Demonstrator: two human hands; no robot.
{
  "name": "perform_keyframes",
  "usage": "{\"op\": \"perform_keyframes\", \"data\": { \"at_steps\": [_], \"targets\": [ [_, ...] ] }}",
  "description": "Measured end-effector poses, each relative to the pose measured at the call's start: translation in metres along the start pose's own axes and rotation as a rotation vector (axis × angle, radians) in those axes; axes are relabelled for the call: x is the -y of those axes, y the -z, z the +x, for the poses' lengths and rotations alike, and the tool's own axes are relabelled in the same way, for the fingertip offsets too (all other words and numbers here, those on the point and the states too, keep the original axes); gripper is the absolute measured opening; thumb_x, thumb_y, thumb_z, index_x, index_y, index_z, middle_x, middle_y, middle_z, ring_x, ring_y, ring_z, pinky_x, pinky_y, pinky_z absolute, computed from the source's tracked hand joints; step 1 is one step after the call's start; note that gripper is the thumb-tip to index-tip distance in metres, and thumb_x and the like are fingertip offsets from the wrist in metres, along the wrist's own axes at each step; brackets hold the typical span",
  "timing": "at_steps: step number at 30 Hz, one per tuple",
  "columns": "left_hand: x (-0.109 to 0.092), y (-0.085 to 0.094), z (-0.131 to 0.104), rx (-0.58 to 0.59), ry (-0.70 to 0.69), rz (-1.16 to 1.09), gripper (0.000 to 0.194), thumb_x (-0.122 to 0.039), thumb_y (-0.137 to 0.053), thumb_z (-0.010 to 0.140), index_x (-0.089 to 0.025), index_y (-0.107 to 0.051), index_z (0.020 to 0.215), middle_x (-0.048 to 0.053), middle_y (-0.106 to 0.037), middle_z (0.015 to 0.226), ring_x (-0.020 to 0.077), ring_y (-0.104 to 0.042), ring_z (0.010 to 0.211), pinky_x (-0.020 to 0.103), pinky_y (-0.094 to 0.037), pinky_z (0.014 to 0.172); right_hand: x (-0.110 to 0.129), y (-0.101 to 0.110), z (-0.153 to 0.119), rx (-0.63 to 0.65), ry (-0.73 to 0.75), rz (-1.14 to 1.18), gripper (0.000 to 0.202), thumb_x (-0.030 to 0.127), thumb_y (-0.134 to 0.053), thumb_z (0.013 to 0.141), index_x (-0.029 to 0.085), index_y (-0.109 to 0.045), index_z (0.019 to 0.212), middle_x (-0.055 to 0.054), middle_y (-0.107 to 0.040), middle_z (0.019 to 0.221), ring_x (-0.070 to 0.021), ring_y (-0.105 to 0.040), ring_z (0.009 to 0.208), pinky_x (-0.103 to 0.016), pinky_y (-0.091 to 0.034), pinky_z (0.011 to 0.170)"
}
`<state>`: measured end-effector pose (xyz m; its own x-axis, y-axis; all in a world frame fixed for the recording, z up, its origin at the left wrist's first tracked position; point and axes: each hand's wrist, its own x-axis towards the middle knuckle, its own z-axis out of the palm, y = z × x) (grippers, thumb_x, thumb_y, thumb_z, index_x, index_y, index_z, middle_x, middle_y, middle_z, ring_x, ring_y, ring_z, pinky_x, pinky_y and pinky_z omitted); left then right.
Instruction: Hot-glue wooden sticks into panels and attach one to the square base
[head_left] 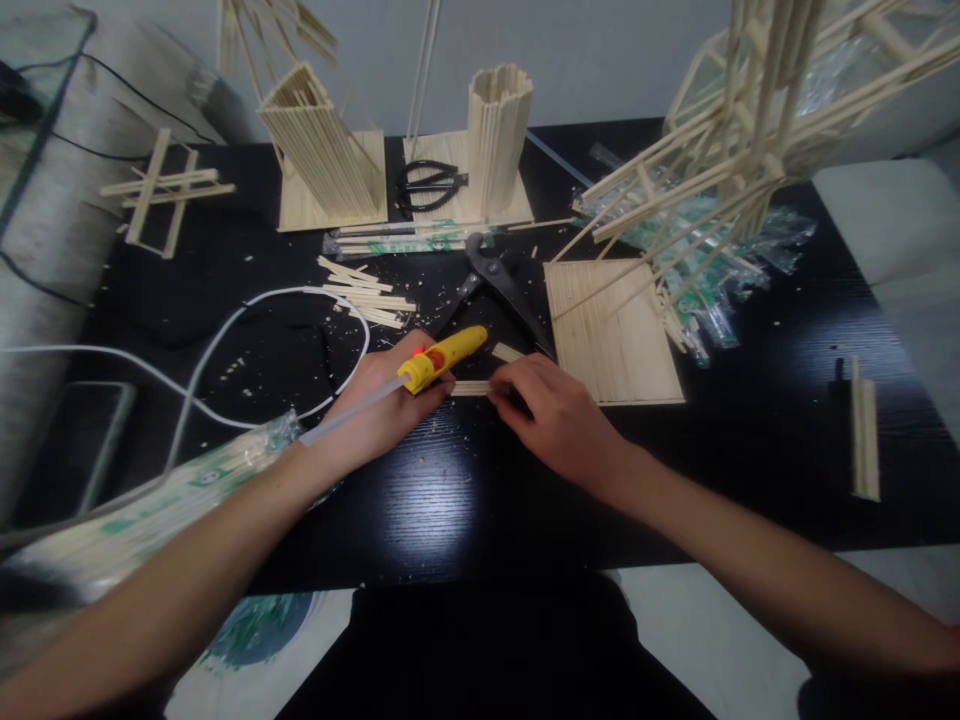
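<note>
My left hand (382, 400) is closed around a yellow hot glue gun (454, 355); a translucent glue stick (352, 410) sticks out of its back, toward my forearm. Between both hands lies a small row of short wooden sticks (471, 388). Its right end is pinched by the fingertips of my right hand (551, 415), and my left thumb is at its left end. Another short stick piece (508, 352) lies just behind. Beyond my hands rest black pliers (495, 275) with spread handles. A pile of cut sticks (367, 292) is at the left.
Stick towers (322, 150) (499, 140) stand at the back on stick mats. To the right are a flat stick panel (615, 340) and a tall stick frame (720, 150). Black scissors (429, 187), a looped white cable (225, 310) and bagged sticks (180, 500) lie around the black table.
</note>
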<state>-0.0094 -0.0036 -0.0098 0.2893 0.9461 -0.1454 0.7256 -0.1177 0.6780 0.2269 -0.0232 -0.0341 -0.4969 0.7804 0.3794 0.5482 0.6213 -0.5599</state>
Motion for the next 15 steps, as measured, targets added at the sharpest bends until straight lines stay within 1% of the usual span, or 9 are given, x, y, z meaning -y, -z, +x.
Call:
{"op": "perform_keyframes", "data": {
  "at_steps": [9, 15],
  "targets": [
    [-0.0035, 0.0017, 0.0001, 0.001, 0.004, 0.018, 0.014, -0.033, -0.065, 0.089, -0.024, -0.062, 0.098, 0.0, -0.074, 0.09, 0.0192, -0.075, 0.079, 0.031, -0.054, 0.069, 0.0001, 0.0008, -0.0016, 0.009, -0.009, -0.001, 0.014, 0.011, -0.051, 0.103, 0.018, -0.062, 0.098, -0.009, -0.071, 0.092, -0.0224, -0.065, 0.089, -0.037, -0.057, 0.081],
    [-0.0032, 0.0013, -0.0003, -0.004, 0.001, 0.026, 0.016, -0.035, -0.065, 0.09, -0.024, -0.061, 0.1, 0.001, -0.075, 0.092, 0.0203, -0.075, 0.081, 0.03, -0.053, 0.067, 0.0, 0.0001, -0.0012, 0.002, 0.004, -0.001, 0.013, 0.009, -0.053, 0.102, 0.018, -0.061, 0.097, -0.009, -0.07, 0.091, -0.022, -0.065, 0.087, -0.036, -0.057, 0.081]
  ]
}}
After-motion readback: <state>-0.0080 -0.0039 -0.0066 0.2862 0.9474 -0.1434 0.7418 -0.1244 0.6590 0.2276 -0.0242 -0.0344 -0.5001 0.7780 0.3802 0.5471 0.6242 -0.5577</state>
